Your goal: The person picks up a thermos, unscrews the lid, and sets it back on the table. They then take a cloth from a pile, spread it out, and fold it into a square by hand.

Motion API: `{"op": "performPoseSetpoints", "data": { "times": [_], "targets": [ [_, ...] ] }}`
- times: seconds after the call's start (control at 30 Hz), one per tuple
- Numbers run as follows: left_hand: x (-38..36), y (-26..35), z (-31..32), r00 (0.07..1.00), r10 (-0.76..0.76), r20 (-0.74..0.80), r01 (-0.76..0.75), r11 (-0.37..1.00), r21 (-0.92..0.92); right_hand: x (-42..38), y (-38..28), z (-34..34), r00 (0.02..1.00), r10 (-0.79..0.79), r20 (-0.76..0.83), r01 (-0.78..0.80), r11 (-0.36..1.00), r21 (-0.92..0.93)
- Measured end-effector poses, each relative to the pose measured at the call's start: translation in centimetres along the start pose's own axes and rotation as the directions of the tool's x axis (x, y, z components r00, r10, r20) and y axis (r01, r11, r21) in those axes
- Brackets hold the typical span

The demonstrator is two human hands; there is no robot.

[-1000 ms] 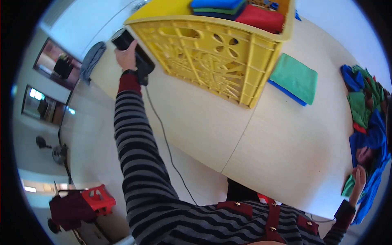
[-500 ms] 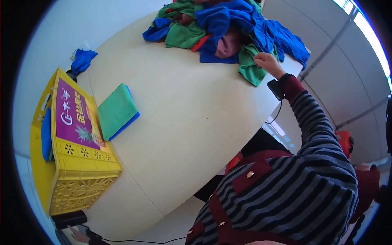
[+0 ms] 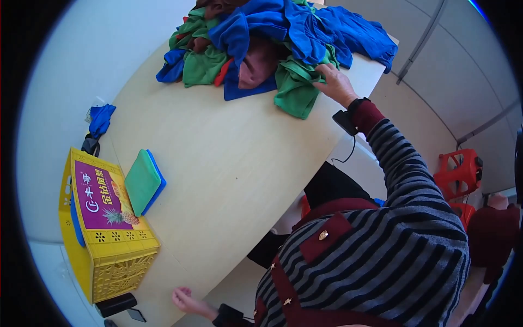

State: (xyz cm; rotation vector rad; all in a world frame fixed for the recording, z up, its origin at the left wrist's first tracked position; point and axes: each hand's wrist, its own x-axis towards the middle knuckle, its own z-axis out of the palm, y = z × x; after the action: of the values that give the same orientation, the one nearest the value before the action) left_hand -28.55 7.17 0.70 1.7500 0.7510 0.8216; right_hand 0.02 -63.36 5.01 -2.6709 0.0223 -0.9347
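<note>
At the back of the table, my right hand (image 3: pixel 333 86) has its thumb and fingers around part of a green cloth (image 3: pixel 297 90), which lies at the front of a heaped pile of blue, green, brown and red cloths (image 3: pixel 256 27). My left hand (image 3: pixel 188 301) is over the table's near edge at the lower left, its fingers loosely bent and apart, with no object visible in it. A folded green cloth (image 3: pixel 143 182) on a folded blue one (image 3: pixel 158 191) sits beside a yellow plastic basket (image 3: pixel 122 256) at the left.
Another blue cloth (image 3: pixel 101 120) lies by the wall behind the basket, near a black object. A black cylinder (image 3: pixel 116 305) and a dark flat device (image 3: pixel 136 315) sit near the basket's front corner. Red stools (image 3: pixel 457 173) stand at the right.
The view has shifted, so the pile and basket sit differently in it. My left hand has come from beside the black cylinder to the right. My right hand remains at the green cloth.
</note>
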Motion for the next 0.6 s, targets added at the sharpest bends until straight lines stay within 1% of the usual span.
{"op": "performPoseSetpoints", "data": {
  "times": [0.03, 0.07, 0.13, 0.17, 0.2, 0.27, 0.3, 0.33, 0.37, 0.43, 0.47, 0.5, 0.57, 0.6],
  "targets": [
    [-1.6, 0.3, 1.6, 0.998, -0.023, 0.056, 0.023, 1.0, -0.001, 0.1, 0.0, 0.0, 0.999, -0.038, -0.019, 0.037, 0.999, -0.017],
    [-3.2, 0.7, 3.2, 0.998, -0.011, 0.056, 0.011, 1.0, 0.001, 0.3, 0.0, 0.0, 0.999, -0.03, -0.025, 0.03, 1.0, -0.01],
    [-5.7, 1.6, 5.8, 0.993, -0.02, 0.117, 0.029, 0.996, -0.079, 0.6, 0.1, 0.1, 0.986, -0.145, 0.086, 0.148, 0.989, -0.021],
    [-6.4, 2.0, 6.7, 0.993, -0.01, 0.115, 0.019, 0.997, -0.077, 0.8, 0.4, 0.2, 0.968, -0.204, 0.143, 0.209, 0.978, -0.022],
    [-7.0, 2.4, 7.3, 0.99, -0.011, 0.139, 0.023, 0.996, -0.085, 1.1, 0.8, 0.4, 0.97, -0.201, 0.14, 0.205, 0.979, -0.015],
    [-8.4, 3.3, 8.2, 0.983, -0.021, 0.185, 0.039, 0.994, -0.098, 1.7, 2.2, 1.5, 0.956, -0.186, 0.229, 0.205, 0.977, -0.059],
    [-8.9, 3.8, 8.4, 0.983, -0.019, 0.181, 0.036, 0.995, -0.089, 1.9, 3.0, 2.0, 0.945, -0.178, 0.275, 0.207, 0.975, -0.079],
    [-9.4, 4.5, 8.6, 0.983, -0.004, 0.181, 0.02, 0.996, -0.085, 2.2, 3.6, 1.8, 0.944, -0.178, 0.277, 0.204, 0.976, -0.069],
    [-9.8, 5.3, 8.8, 0.983, 0.011, 0.182, 0.004, 0.997, -0.083, 2.7, 4.3, 1.2, 0.968, -0.163, 0.19, 0.157, 0.987, 0.046],
    [-10.3, 6.4, 9.4, 0.984, 0.028, 0.174, -0.014, 0.997, -0.08, 4.6, 4.9, -1.0, 0.995, -0.099, 0.023, 0.089, 0.956, 0.281],
    [-10.4, 6.7, 9.5, 0.98, 0.039, 0.194, -0.022, 0.996, -0.091, 5.9, 4.9, -2.1, 1.0, 0.001, -0.009, 0.004, 0.888, 0.46],
    [-10.6, 7.1, 9.6, 0.974, 0.051, 0.219, -0.029, 0.995, -0.1, 7.1, 4.7, -3.6, 0.994, 0.11, -0.019, -0.074, 0.779, 0.623],
    [-11.3, 8.1, 10.4, 0.967, 0.058, 0.247, -0.033, 0.994, -0.103, 10.0, 5.9, -5.8, 0.989, 0.149, -0.008, -0.092, 0.651, 0.753],
    [-11.7, 8.7, 11.0, 0.964, 0.065, 0.256, -0.04, 0.994, -0.104, 10.9, 6.4, -7.4, 0.988, 0.153, -0.001, -0.1, 0.65, 0.753]
  ]
}}
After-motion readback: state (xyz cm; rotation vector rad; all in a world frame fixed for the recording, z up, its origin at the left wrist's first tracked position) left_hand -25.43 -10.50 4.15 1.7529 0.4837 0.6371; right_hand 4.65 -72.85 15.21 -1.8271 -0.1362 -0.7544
